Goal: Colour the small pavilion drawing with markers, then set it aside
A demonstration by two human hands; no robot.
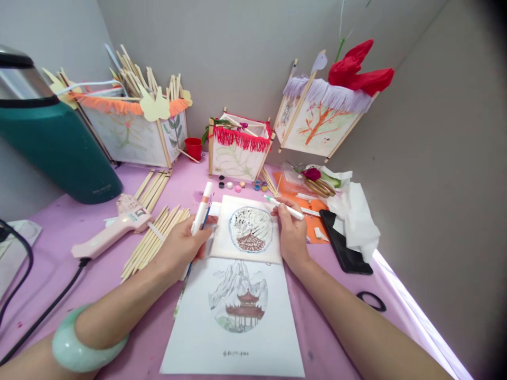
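My left hand is closed around a white marker with an orange-brown band, and a thin blue stick shows beside it. In my right hand is a white marker with a green tip, the tip pointing up and left. Between the hands lies a white panel bearing a round drawing with a blue outline, black strokes and a brown roof shape. Both hands rest at its sides. Just below it, partly under the panel, is a printed sheet with a round picture of a pavilion and mountains.
A pink glue gun and wooden sticks lie left, near a green bottle. Paper lanterns stand behind small paint pots. Scissors, a black phone, tissues and a black ring are right.
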